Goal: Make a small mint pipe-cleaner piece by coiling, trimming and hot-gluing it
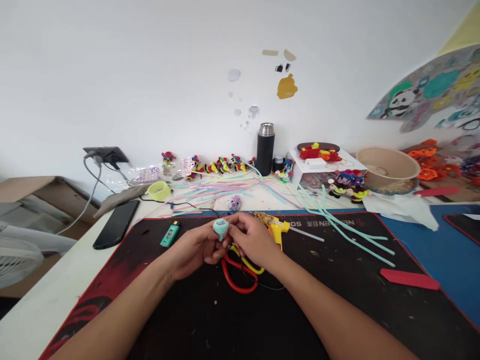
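The small mint-green piece (pixel 221 227) sits up off the mat, between my two hands, its rounded top facing me. My left hand (pixel 193 252) is clamped on it, thumb and fingers around its left side and underneath, probably to keep it steady without squashing the fuzzy top. My right hand (pixel 257 242) is drawn in close against its other side; whether those fingertips pinch it or only brace it, I cannot tell (my own knuckles block the view).

Below my hands lie the red-and-yellow scissors (pixel 240 290), and just beyond the right one is the yellow glue gun (pixel 278 232), both likely put there for easy reach. The lighter (pixel 170 234) lies left of my hands. Long mint stems (pixel 348 231) stretch over the right of the dark mat (pixel 180 325), perhaps spread out so they don't tangle. Farther back, pastel stems (pixel 221 187) lie in front of the black flask (pixel 266 152).
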Available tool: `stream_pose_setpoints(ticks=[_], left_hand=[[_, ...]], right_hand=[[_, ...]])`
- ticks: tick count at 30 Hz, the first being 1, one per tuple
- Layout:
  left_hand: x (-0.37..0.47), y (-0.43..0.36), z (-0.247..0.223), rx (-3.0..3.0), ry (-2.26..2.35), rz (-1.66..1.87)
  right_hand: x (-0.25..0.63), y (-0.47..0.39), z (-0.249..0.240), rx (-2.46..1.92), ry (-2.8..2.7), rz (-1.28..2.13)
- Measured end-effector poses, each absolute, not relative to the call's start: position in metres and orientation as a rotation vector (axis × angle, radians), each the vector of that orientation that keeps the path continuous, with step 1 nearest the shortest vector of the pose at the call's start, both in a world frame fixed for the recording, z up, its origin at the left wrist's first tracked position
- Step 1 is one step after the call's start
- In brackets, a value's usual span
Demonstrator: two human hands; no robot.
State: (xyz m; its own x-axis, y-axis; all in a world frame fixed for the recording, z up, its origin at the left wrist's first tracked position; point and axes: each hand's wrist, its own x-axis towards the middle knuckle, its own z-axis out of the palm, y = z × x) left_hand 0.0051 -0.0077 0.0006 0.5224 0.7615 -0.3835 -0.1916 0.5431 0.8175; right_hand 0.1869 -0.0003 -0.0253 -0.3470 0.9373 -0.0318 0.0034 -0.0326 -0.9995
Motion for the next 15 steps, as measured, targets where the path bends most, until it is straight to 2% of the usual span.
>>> stream_pose_setpoints(ticks=[11,15], left_hand=[[0.0066,-0.0070,-0.0038,1.226,1.133,0.884],[0.0065,-0.0074,-0.0050,1.261,1.102,0.877]], right_hand=[[0.1855,-0.0027,-0.0265,-1.065,-1.474,1.501],[0.1852,-0.0038,-0.0277,-1.078,-1.527,1.481]])
